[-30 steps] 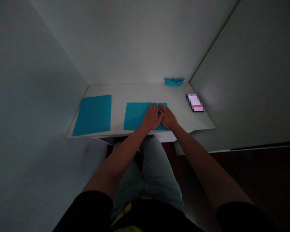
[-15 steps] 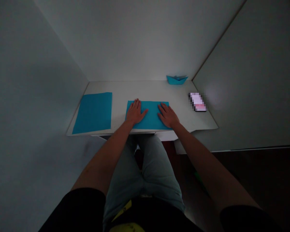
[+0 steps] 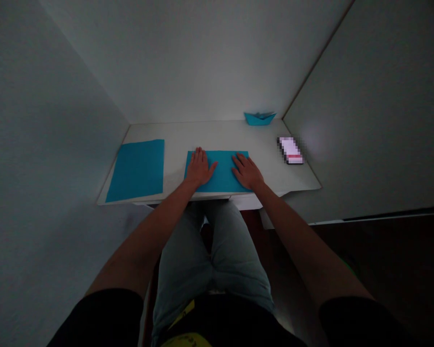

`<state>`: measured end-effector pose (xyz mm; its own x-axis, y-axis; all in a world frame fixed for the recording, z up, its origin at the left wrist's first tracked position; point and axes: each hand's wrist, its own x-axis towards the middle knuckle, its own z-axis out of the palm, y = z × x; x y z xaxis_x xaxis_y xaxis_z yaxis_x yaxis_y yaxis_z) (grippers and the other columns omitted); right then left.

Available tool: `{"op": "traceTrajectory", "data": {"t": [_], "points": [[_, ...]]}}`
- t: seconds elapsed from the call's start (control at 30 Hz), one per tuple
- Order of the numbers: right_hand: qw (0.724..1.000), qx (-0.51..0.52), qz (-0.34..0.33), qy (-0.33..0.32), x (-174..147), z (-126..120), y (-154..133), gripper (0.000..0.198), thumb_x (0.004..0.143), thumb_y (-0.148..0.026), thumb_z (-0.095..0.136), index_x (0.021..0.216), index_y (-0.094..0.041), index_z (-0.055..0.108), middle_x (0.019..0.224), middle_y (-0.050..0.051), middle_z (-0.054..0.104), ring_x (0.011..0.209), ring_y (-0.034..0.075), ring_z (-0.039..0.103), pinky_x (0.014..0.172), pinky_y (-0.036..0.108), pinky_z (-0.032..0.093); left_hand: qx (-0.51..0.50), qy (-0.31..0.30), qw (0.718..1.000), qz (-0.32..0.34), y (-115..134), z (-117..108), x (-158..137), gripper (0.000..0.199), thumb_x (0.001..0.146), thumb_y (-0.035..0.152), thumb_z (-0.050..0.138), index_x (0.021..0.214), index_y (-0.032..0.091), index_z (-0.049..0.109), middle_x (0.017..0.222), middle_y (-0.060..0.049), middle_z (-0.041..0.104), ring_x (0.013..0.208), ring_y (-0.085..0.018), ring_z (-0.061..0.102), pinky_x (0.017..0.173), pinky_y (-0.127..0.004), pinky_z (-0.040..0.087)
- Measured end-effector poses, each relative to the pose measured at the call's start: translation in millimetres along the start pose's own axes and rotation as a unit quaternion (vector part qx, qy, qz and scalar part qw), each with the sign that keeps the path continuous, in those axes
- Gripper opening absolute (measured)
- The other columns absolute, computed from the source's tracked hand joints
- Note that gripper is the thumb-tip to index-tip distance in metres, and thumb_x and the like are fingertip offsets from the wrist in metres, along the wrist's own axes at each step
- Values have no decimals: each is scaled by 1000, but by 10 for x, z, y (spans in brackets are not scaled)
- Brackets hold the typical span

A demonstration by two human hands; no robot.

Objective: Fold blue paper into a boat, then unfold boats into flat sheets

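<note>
A blue sheet of paper [image 3: 222, 168] lies flat near the front edge of the white table, its long side running left to right. My left hand [image 3: 199, 168] rests palm down on its left part, with the thumb stretched out toward the middle. On the right part lies my right hand [image 3: 248, 172], also palm down, its fingers spread. Neither hand grips anything. Parts of the sheet under both palms are hidden.
Another blue sheet [image 3: 137, 168] lies at the left of the white table [image 3: 202, 132]. A folded blue paper boat [image 3: 259, 119] stands at the back right by the wall. In front of it, to the right, lies a phone [image 3: 291, 150] with its screen lit. Walls enclose three sides.
The whole view has shifted slightly to the left with the camera. Both hands stay flat on the blue sheet, in nearly the same places.
</note>
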<state>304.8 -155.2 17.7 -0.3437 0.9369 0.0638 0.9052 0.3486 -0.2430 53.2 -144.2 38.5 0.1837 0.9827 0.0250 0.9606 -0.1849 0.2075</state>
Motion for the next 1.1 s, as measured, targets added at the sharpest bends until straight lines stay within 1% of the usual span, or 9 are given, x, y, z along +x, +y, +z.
{"op": "traceTrajectory", "data": {"t": [0.07,0.13,0.2,0.27,0.4,0.53,0.67,0.8,1.1], "points": [[1000,-1,3,-1,0,14,12,72,116,-49,30,179,-13,38,189,13,29,176,31,28,145,54,19,-29,2,998,59,410,97,-4,89,116,61,22,178,-2,28,189,-22,22,179,-31,12,147,-47,11],[1000,-4,-4,-5,-1,32,32,71,115,-44,32,179,-15,37,189,12,28,176,30,28,145,54,20,-49,-10,993,103,759,195,-23,86,116,58,20,178,-2,29,188,-21,24,179,-31,15,146,-48,16],[1000,-11,-16,-9,-2,45,44,72,113,-40,37,180,-15,35,189,11,28,177,29,25,145,53,20,-60,-11,988,139,966,259,-46,85,117,57,20,178,-2,29,189,-20,24,178,-30,17,146,-47,18],[1000,-17,-19,-10,-3,46,37,72,112,-38,38,180,-14,35,189,11,28,177,28,24,146,51,19,-65,-8,985,158,1010,276,-59,84,117,56,18,179,0,29,189,-18,23,178,-28,20,146,-44,17],[1000,-12,9,-14,3,32,-3,70,116,-44,31,180,-15,36,189,10,28,177,27,26,146,49,19,-60,-19,989,136,810,232,-25,84,117,57,17,179,2,32,188,-16,27,178,-27,21,147,-44,13],[1000,-4,4,-6,9,48,7,71,117,-48,27,180,-17,37,189,10,28,176,30,26,145,55,20,-36,-22,992,120,557,194,31,81,117,57,20,179,9,35,189,-12,27,178,-27,19,147,-46,12],[1000,3,-8,9,5,57,24,75,117,-54,27,179,-13,37,188,13,30,175,32,29,145,57,21,-4,-19,994,103,311,165,47,85,117,60,20,179,3,31,190,-15,23,178,-28,18,147,-42,12],[1000,-1,-5,-1,-3,16,0,76,117,-53,28,179,-10,37,188,16,28,176,33,28,145,56,18,-8,-4,998,66,68,118,31,89,115,65,25,180,4,29,189,-16,25,178,-30,19,146,-45,14],[1000,10,-10,0,13,6,18,79,115,-59,31,180,-14,36,189,13,29,176,33,27,145,56,19,12,-8,1000,7,-331,4,-50,89,115,63,28,180,2,26,190,-18,20,179,-30,17,146,-43,13]]}}
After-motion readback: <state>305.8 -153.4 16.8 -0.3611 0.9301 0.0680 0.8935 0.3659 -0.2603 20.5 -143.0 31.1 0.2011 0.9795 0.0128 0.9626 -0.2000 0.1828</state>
